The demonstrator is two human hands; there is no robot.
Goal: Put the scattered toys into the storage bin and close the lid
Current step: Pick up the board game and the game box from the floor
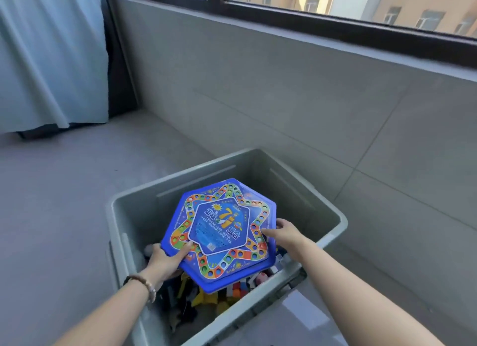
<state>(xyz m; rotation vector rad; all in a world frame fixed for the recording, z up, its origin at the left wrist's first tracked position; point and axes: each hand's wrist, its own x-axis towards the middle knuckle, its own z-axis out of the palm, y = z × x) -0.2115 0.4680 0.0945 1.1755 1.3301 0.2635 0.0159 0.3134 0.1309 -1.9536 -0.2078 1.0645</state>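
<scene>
A blue hexagonal board game (pixel 219 232) with a coloured star-shaped track is held flat inside the top of the open grey storage bin (pixel 333 216). My left hand (pixel 165 260) grips its near-left edge, thumb on top. At the right edge my right hand (pixel 281 233) holds it, with the thumb on the board and the fingers at the rim. Under the board lie several small toys (pixel 232 291), yellow, red and dark ones, partly hidden. No lid is in view.
The bin stands on a grey tiled floor (pixel 64 203) next to a grey tiled wall (pixel 309 100) under a window. A pale blue curtain (pixel 51 56) hangs at the far left. A beaded bracelet is on my left wrist.
</scene>
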